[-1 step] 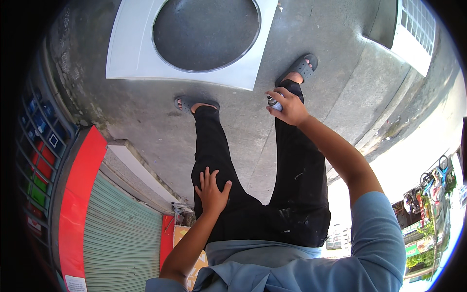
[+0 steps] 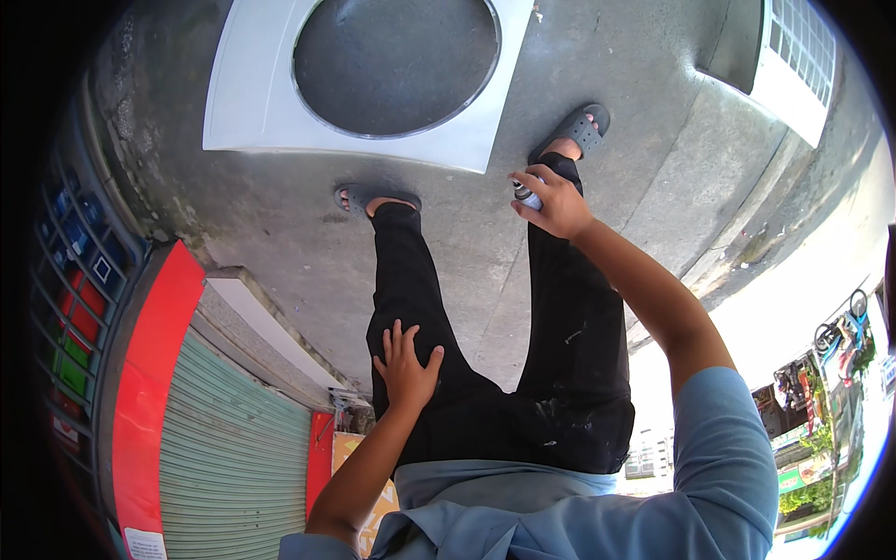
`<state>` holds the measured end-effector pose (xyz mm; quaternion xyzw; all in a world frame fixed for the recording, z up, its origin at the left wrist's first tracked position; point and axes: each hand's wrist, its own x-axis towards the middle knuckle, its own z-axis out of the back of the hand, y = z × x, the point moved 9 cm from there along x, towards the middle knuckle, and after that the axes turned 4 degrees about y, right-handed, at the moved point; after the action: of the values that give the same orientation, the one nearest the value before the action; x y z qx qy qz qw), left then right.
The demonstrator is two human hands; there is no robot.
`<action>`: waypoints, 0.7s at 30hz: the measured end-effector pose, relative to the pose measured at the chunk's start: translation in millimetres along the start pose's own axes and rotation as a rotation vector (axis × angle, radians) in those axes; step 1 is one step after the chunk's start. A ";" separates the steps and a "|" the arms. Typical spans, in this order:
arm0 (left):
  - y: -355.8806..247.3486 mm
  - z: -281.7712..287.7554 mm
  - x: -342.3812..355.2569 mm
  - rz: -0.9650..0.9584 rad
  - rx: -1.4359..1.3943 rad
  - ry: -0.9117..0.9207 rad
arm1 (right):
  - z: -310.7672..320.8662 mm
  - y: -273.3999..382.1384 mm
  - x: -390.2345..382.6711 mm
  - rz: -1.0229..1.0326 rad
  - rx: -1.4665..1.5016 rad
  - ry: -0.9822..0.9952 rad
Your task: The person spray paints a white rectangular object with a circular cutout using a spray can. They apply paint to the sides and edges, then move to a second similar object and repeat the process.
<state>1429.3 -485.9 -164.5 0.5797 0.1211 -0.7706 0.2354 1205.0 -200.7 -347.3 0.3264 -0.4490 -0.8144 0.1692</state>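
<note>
My right hand (image 2: 562,205) is wrapped round a small spray can (image 2: 527,194), with a finger over its top. It holds the can above my right foot, to the right of a white panel (image 2: 247,89). That panel lies on the concrete and has a large round opening through which grey floor shows. Over my left thigh, my left hand (image 2: 407,371) rests on the black trousers (image 2: 448,411) with its fingers spread, holding nothing.
My feet stand in grey sandals (image 2: 581,131) near the panel's edge. A white piece with a grid (image 2: 801,56) is at the far right. On the left are a green roller shutter (image 2: 229,439), a red post (image 2: 149,364) and a metal grille (image 2: 98,252).
A blue bicycle in the background at the right has shifted slightly. My right hand with the spray can has barely moved, and my left hand stays in place.
</note>
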 end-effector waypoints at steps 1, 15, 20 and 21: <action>0.0 0.0 -0.2 0.000 -0.003 0.001 | 3.1 -2.1 3.9 0.015 -0.021 -0.026; 5.2 0.2 1.7 -0.008 -0.031 0.012 | 86.6 -15.8 48.9 -0.337 0.263 -0.654; 3.2 6.0 3.2 -0.009 -0.032 0.011 | -16.5 59.6 16.7 -0.527 0.830 -0.220; 7.9 4.1 1.6 -0.006 -0.040 0.015 | -38.8 93.2 3.0 -0.449 0.756 -0.004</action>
<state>1429.5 -494.9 -164.1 0.5805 0.1398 -0.7643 0.2436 1227.7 -276.8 -284.9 0.4532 -0.6336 -0.6102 -0.1443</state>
